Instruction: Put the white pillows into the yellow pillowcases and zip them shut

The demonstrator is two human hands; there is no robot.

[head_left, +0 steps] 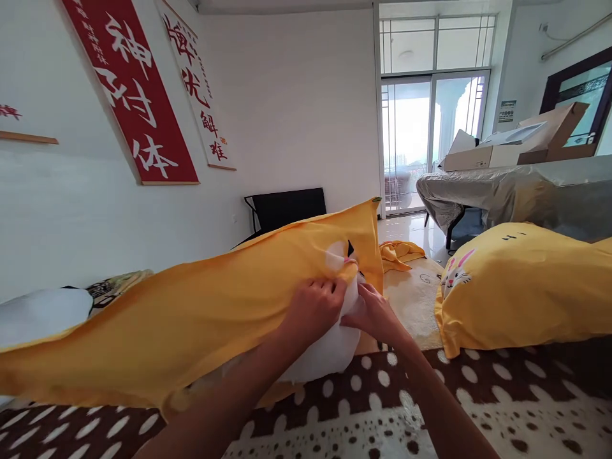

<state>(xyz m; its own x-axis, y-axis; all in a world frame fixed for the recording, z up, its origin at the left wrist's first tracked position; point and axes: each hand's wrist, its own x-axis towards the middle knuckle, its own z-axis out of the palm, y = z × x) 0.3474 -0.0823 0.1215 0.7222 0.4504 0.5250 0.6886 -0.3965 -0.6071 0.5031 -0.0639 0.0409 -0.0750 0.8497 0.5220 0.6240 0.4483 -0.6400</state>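
**Operator:** Nearest first. What is under the arms?

**Spotter:** Below your forearms lies a fleecy blanket, dark brown with white dots. It turns to cream with brown dots at its near edge.

**Operator:** And the grips?

**Spotter:** Your left grip is clenched on the hem of the yellow pillowcase, pinching the smooth woven cloth. Your right grip sits just right of it at the same opening, with the fingers curled in. I cannot tell whether it pinches cloth or stuffing. From your left grip the pillowcase runs off leftward as a long, slack, creased band. A white pillow, round and soft, bulges out directly beneath both grips.

**Operator:** Farther out?

**Spotter:** Right of your right grip lies a plump yellow pillow printed with a white rabbit with pink ears. The small dark letters on its top are too small to read. Beyond the grips is a cream rug with a crumpled yellow cloth at its far edge. A black chair stands behind that, by the wall.

**Operator:** Any writing?

**Spotter:** High to the left of your left grip hangs a red banner with large white brush characters. Next to it is a white scroll with red ones. I cannot read either. Far right, a table draped in a shiny grey sheet carries open cardboard boxes, with a glass sliding door behind.
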